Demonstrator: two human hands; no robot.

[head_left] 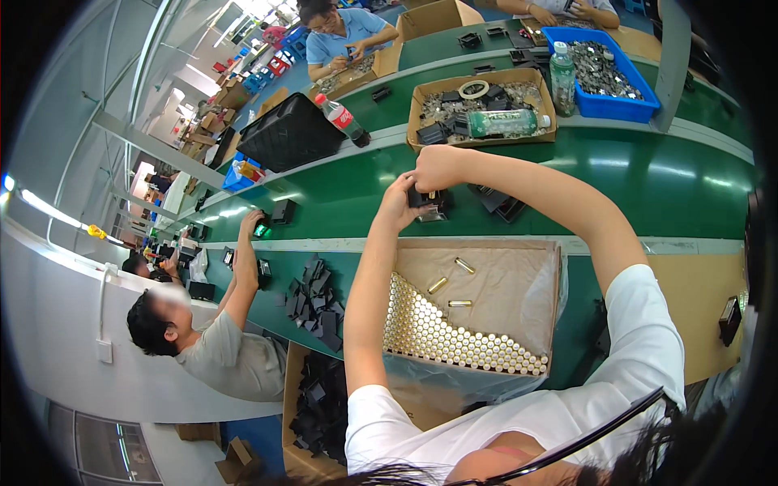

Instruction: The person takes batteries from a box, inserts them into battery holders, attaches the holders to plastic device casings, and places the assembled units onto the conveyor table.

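Over the green conveyor belt (356,186), my arms are stretched out and both hands meet. My left hand (397,201) is closed around a small black plastic case (416,197), its thumb side against it. My right hand (440,167) is curled like a fist at the case's upper side; its fingertips are hidden. Right beneath my forearms sits an open cardboard box (557,308) lined with brown paper. Gold batteries (442,328) stand upright in it in packed rows, and a few loose batteries (459,304) lie on the paper.
Black cases (498,202) lie on the belt right of my hands. Ahead are a cardboard tray (416,105) with bottles, a blue bin (648,104) of metal parts and a black crate (288,134). Black pieces (316,300) heap at left, near a co-worker (219,348).
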